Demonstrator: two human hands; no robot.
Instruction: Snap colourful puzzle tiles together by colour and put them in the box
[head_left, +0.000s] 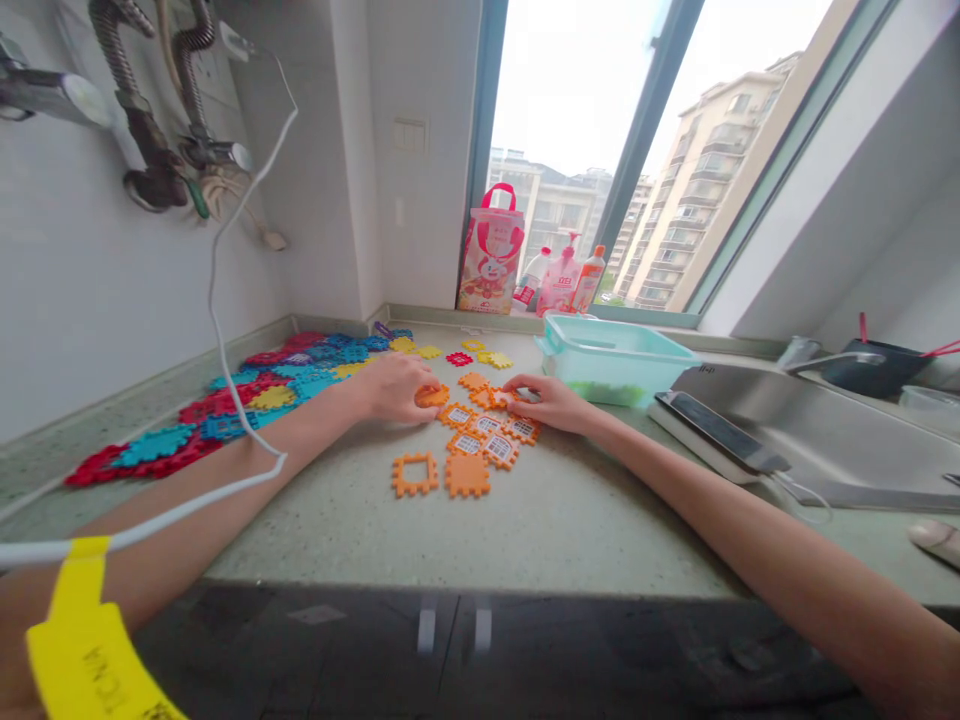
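Observation:
My left hand (396,388) is closed on an orange toothed interlocking tile (432,397) just above or on the counter. To its right, my right hand (553,403) pinches another orange tile (501,398) at the far side of the orange group. Between and below the hands lie several orange tiles with white printed window grids (499,450), some overlapping. Nearer to me are an open-framed orange tile (414,474) and a solid orange tile (467,475), side by side and flat. The fingertips of both hands partly cover the tiles they touch.
Red, blue and yellow tiles (274,397) spread along the left wall. Yellow tiles (493,359) and a red one (459,358) lie farther back. A turquoise bin (622,350), a phone on a stand (720,432) and a sink (840,440) are right. A white cable (214,300) crosses my left arm.

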